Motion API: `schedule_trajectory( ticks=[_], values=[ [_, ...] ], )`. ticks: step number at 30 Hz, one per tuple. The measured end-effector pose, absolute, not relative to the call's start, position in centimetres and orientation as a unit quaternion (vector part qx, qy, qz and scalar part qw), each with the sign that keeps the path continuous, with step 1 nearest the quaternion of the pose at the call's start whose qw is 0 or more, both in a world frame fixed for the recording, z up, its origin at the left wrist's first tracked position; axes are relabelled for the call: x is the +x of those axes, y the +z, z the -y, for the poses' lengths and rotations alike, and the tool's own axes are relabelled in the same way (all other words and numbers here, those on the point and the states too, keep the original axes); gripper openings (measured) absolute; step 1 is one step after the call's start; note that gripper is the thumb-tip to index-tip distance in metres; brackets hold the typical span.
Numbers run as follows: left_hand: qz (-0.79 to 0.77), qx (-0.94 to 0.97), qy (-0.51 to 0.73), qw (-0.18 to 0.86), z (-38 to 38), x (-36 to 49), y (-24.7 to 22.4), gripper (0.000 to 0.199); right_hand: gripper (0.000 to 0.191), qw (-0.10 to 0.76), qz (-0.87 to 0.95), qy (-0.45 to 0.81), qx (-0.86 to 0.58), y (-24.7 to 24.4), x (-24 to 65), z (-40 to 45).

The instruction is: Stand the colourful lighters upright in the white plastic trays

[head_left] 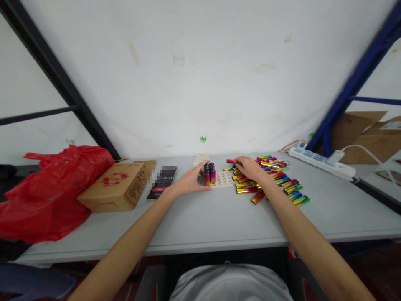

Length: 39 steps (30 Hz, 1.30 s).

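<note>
My left hand (189, 182) curves around the left end of a white tray with round holes (224, 179), thumb at the front and fingers behind. Several lighters (209, 174), red and purple with black tops, stand upright in that end, within the hand's grasp. Over on the right, my right hand (249, 169) pinches a red lighter (231, 161) at its dark end, partly hidden by the fingers. Beneath and beside this hand lies a loose pile of shiny, many-coloured lighters (291, 190).
Behind the tray is a second white holed tray (200, 159). A phone (163, 182), a cardboard box (114, 186) and a red plastic bag (59, 192) occupy the left side. A white power strip (322, 162) lies at right; cartons (366, 138) stand beyond the blue frame.
</note>
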<state>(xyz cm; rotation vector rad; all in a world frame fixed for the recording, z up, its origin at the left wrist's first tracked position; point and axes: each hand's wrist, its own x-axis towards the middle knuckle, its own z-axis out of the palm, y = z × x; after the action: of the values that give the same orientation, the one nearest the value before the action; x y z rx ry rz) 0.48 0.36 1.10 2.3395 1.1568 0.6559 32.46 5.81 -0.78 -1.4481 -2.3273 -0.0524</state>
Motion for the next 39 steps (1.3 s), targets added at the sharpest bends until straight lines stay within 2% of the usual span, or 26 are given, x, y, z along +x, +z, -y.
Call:
schedule_trajectory(
  ticks=[12, 21, 32, 36, 39],
  values=[
    [-0.427, 0.852, 0.226, 0.202, -0.3, 0.4, 1.5, 0.115, 0.038, 0.179, 0.817, -0.041, -0.546, -1.9, 32.4, -7.4],
    [-0.432, 0.843, 0.225, 0.229, 0.1, 0.4, 1.6, 0.113, 0.043, 0.152, 0.804, -0.029, -0.575, -2.0, 31.9, -7.8],
    [-0.427, 0.841, 0.233, 0.235, 0.2, 0.4, 1.7, 0.113, 0.037, 0.134, 0.819, -0.054, -0.556, -2.5, 31.9, -8.4],
    [-0.429, 0.840, 0.230, 0.238, 0.2, 0.4, 1.7, 0.111, 0.034, 0.193, 0.804, -0.062, -0.560, -1.6, 31.1, -7.6],
    [-0.424, 0.841, 0.232, 0.242, 0.1, 0.3, 1.6, 0.110, 0.033, 0.299, 0.788, -0.008, -0.538, -0.4, 30.3, -6.8]
  ],
)
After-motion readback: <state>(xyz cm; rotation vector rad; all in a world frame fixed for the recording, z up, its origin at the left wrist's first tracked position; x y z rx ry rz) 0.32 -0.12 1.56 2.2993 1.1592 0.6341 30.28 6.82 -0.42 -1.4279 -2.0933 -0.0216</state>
